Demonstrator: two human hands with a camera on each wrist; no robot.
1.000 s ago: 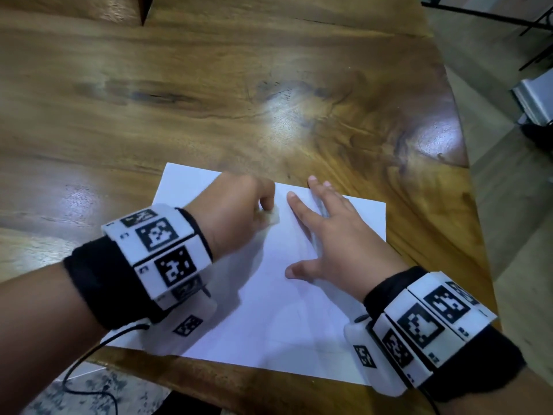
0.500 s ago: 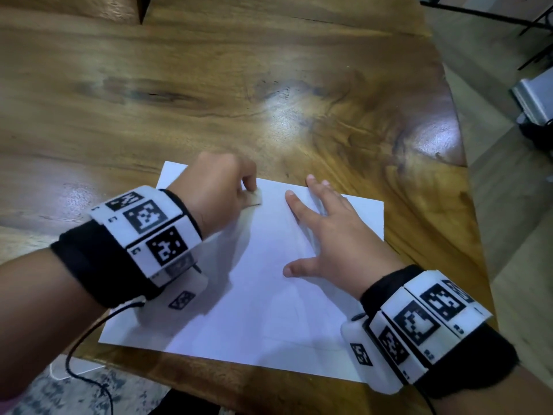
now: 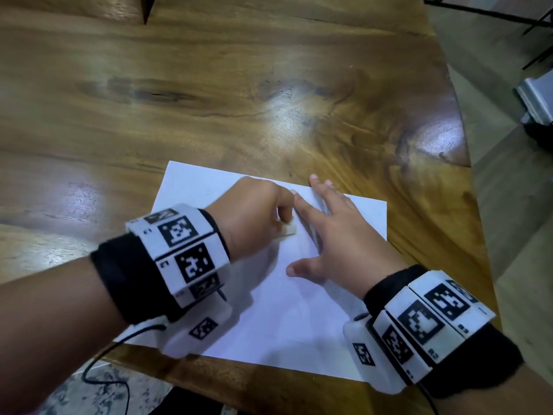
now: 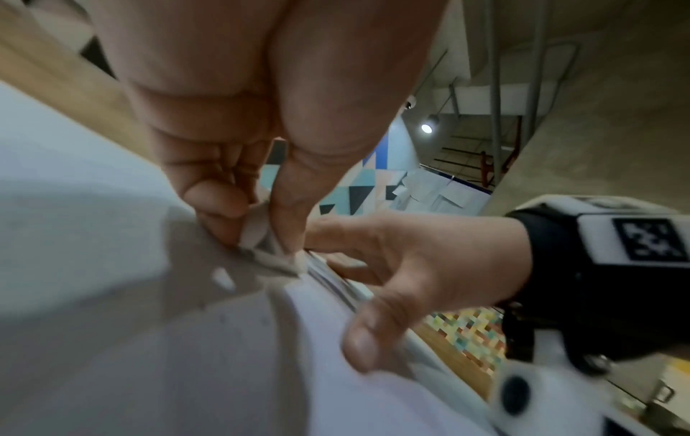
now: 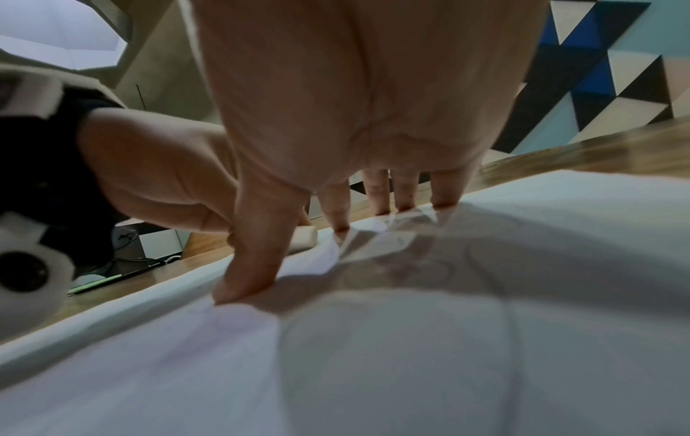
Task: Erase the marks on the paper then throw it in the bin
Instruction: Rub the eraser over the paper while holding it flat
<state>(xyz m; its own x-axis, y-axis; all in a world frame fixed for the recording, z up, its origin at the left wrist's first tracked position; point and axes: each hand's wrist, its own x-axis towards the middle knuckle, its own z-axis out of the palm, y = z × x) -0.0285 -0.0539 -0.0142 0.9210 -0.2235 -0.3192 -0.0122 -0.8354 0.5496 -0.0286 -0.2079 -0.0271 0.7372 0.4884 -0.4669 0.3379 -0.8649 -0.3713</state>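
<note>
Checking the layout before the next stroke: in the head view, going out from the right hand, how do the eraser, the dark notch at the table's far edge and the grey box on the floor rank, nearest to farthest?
1. Eraser: just left of the right hand, pinched by the left hand on the paper.
2. Grey box: on the floor, far right.
3. Dark notch: far edge, top left.

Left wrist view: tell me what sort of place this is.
Probably a large indoor hall or communal workspace, not a home: a wall of coloured triangles, a high bare ceiling with pipes and a spotlight, and a big polished wooden table.
</note>
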